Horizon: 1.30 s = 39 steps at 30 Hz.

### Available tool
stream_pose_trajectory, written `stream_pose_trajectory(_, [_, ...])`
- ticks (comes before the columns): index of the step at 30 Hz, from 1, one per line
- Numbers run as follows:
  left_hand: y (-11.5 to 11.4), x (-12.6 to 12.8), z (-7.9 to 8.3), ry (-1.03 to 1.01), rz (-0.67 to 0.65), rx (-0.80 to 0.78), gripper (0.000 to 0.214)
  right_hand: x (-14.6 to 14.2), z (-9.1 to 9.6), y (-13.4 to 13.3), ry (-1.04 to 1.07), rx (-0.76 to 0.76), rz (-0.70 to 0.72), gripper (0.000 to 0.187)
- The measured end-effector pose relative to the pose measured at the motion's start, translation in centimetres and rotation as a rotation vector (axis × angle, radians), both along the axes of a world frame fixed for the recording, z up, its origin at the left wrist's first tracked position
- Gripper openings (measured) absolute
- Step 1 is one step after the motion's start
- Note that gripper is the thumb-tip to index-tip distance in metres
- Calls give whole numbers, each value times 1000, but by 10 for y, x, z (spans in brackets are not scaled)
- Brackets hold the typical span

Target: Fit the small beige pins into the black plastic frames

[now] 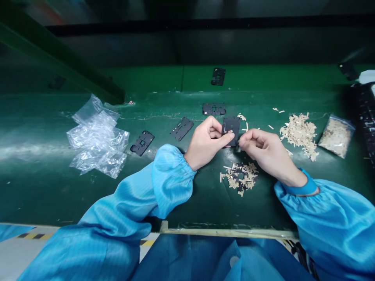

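Observation:
My left hand (205,142) pinches a small black flat plate (231,127) with cut-outs, holding it just above the green belt (43,164). My right hand (265,153) is closed in a pinch at the plate's lower right corner; what its fingertips hold is too small to make out. Directly below both hands lies a little heap of tan and dark strip scraps (240,178). Both arms wear blue sleeves.
Three more black plates (142,142) (182,128) (213,109) lie left and behind; another (218,76) sits farther back. Crumpled clear bags (95,138) lie at the left. A pile of tan strips (300,133) and a filled bag (336,136) sit at the right.

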<state>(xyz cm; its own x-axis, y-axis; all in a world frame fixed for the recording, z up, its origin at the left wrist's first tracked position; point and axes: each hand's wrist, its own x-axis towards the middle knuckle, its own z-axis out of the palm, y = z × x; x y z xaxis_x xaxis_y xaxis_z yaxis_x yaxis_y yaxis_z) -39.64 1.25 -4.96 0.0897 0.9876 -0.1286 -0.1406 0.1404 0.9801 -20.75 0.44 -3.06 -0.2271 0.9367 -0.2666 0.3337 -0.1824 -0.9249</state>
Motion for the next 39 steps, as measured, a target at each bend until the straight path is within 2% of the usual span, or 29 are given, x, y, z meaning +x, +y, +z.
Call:
stream_pose_trajectory(17, [0, -1, -2, -95, -18, -26, 38, 1, -3, 0, 94, -4, 21, 18])
stream_pose_trajectory(26, [2, -6, -2, -194, -83, -93, 43, 3, -1, 1, 192, 0, 39, 22])
stream_pose_trajectory(33, [2, -7, -3, -182, -82, -101, 46, -2, 0, 0, 273, 14, -9, 21])
stream_pose_trajectory(39, [2, -7, -2, -187, -86, -99, 47, -4, 3, -3, 311, -35, -18, 21])
